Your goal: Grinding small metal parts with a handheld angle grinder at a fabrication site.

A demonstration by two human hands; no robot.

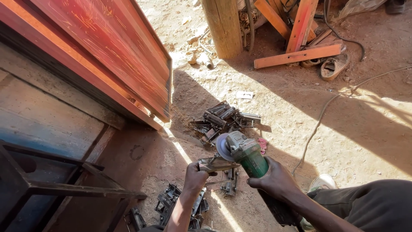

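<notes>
Leaning against the dark frame at the left, a large red-painted metal panel (107,47) stands tilted on its edge well up and left of the green angle grinder (244,155), out of the way of the sparks that streak across its face. A dark steel frame (64,184) fills the lower-left corner, further left of the grinder than anything else. A thick wooden post (223,26) rises from the dirt far above the grinder, and orange-painted bars (297,55) lie crossed on the ground beyond it, up and to the right, beside a worn sandal (334,66). A thin cable (319,120) trails over the dirt to the right of the grinder. Just above the grinder a heap of small dark metal brackets (223,120) lies in the sun, close enough to be picked from; a second heap (180,206) lies just below and left of it, in shade. The right hand (274,180) wraps its fingers fully round the grinder's green body, closed tight, so the disc (222,147) is angled down and leftward. The left hand (195,176) sits just left of the grinder, its fingers curled shut round one end of a flat metal piece (216,164), which it holds raised off the ground so that the free end meets the disc directly beneath the grinder's head.
</notes>
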